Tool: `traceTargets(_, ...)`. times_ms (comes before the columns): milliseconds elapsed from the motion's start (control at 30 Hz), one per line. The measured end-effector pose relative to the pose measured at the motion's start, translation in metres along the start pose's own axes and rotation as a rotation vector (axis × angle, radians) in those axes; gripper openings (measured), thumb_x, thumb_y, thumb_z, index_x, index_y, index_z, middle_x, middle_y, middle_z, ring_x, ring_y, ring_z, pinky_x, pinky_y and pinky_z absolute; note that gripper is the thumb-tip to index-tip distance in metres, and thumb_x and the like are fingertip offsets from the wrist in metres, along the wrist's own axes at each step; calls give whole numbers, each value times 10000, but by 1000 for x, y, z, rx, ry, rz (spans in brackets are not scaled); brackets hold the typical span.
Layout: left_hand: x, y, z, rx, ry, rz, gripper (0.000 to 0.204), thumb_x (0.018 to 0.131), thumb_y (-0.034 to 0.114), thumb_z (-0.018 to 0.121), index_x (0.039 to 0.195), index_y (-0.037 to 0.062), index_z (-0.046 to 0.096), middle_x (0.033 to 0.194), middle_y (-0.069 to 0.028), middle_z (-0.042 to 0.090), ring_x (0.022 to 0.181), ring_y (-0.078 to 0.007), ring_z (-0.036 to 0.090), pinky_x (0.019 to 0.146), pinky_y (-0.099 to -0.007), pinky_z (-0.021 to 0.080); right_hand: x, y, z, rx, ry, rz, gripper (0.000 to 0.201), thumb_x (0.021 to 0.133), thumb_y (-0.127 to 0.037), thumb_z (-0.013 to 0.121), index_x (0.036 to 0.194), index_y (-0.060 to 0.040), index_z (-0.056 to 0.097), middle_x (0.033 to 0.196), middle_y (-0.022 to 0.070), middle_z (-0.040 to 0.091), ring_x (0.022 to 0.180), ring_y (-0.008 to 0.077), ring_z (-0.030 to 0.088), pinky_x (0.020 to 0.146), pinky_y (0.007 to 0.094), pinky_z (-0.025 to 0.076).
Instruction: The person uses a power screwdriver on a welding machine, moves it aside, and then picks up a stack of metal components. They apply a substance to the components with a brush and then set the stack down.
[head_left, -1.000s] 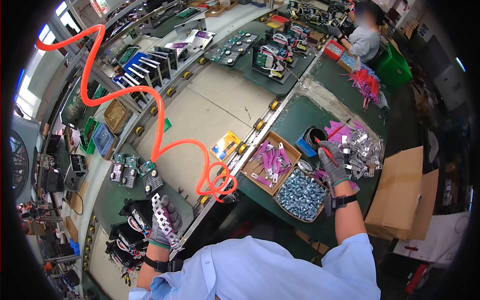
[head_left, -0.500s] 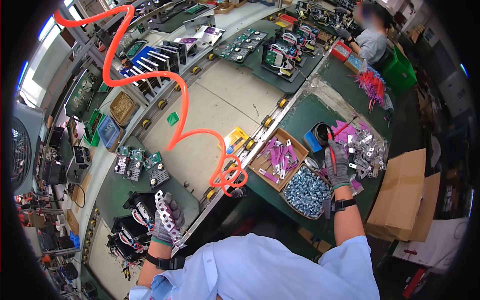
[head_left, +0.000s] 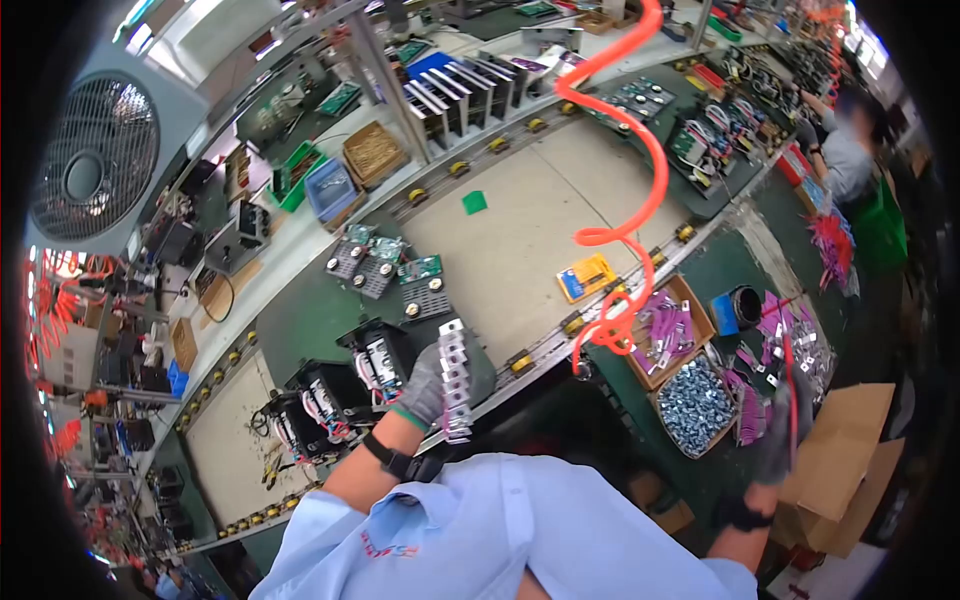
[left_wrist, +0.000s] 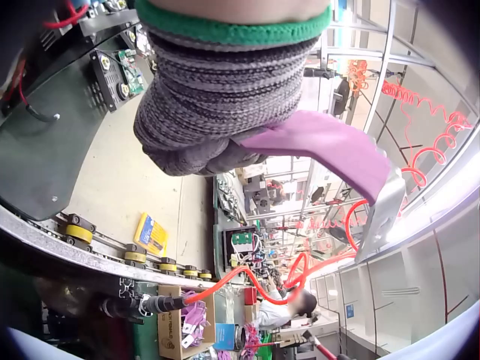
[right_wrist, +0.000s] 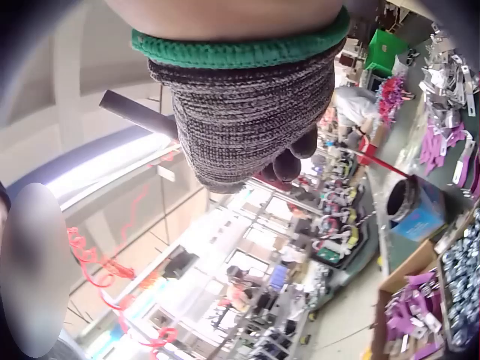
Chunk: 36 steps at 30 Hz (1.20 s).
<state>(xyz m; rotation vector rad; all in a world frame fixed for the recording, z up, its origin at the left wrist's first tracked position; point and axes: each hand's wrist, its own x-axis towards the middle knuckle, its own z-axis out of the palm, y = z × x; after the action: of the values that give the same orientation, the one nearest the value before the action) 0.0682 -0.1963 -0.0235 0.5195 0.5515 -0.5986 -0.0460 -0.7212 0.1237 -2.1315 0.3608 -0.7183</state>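
Observation:
In the head view my gloved left hand (head_left: 425, 387) grips an overlapping row of metal brackets (head_left: 456, 385), held up beside the black units (head_left: 378, 355). The left wrist view shows a purple sleeve (left_wrist: 330, 146) on one bracket, with its bare metal end sticking out. My gloved right hand (head_left: 775, 430), blurred, holds a slim red-handled tool (head_left: 793, 405) in front of the bracket pile. A dark rod end (right_wrist: 127, 109) projects behind that hand in the right wrist view. Beyond stands a black cup (head_left: 745, 306) by a blue box (head_left: 722, 314); a red stick (right_wrist: 386, 165) leans from the cup.
A carton of purple-sleeved brackets (head_left: 667, 335) and a box of bluish screws (head_left: 695, 405) sit on the right bench. Loose brackets (head_left: 805, 345) lie behind. An orange coiled hose (head_left: 655, 165) hangs over the conveyor. An open cardboard box (head_left: 845, 445) stands at right.
The head view has swung left, so the scene shifts rightward. My right hand has drawn back from the black cup with the red-handled tool. The left hand still grips the brackets.

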Motion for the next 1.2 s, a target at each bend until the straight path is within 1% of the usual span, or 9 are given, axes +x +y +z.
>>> traceTargets(33,8,1,-7,14,-120,-26,167,996,269,566,929,166,679,728,25,653,525,-148,616,443,-315,499,-14,-19,-8,195,16,90,319,998,-126,566,1285,6,612,1039,95,645,929,126,582,798,278,500)
traceTargets(67,6,-1,12,114,37,101,109,986,216,614,935,144,679,754,34,657,583,-134,635,497,-302,525,-32,-35,-16,269,25,30,274,985,-129,585,1222,2,625,1030,100,648,886,132,598,762,272,506)
traceTargets(133,-8,-1,39,327,32,200,134,1005,230,626,961,111,671,755,37,651,614,-92,626,533,-261,524,-53,-69,-18,340,44,-22,230,972,-132,603,1159,-2,638,1022,105,651,843,138,614,727,266,512)
traceTargets(267,-16,4,67,701,57,239,265,1032,307,607,992,62,698,762,28,663,655,-51,611,564,-243,505,-72,-167,39,663,-461,42,187,888,-108,660,1022,20,636,878,149,695,645,191,665,628,306,558)
traceTargets(500,-42,37,83,1321,128,266,483,1049,391,555,926,-47,718,691,-14,643,640,-78,543,620,-306,488,-41,-180,132,741,-671,364,197,945,-149,634,1077,-2,628,855,156,734,656,146,682,570,259,533)
traceTargets(800,-72,45,65,1357,207,368,504,1032,415,578,867,-42,711,653,-28,633,627,-80,530,593,-327,484,-30,-200,165,575,-898,262,131,949,-124,653,1023,-16,646,796,97,694,641,110,661,583,239,547)
traceTargets(967,-81,48,64,1360,211,413,537,1033,431,563,847,-52,706,640,-59,621,618,-108,533,614,-355,492,-39,-203,164,731,-725,350,115,941,-106,650,1016,-18,644,787,102,699,636,108,662,575,242,543)
traceTargets(1100,-88,52,71,1370,214,469,538,1023,435,577,824,-50,700,615,-54,605,596,-111,522,597,-355,479,-35,-206,165,569,-905,127,86,932,-87,633,990,-25,639,748,94,698,618,105,655,564,237,534)
traceTargets(1200,-91,51,73,1392,232,485,538,1020,432,581,809,-51,692,599,-46,590,585,-105,511,576,-351,469,-34,-214,157,678,-791,287,92,922,-99,644,963,-17,646,756,87,701,609,86,635,567,247,529)
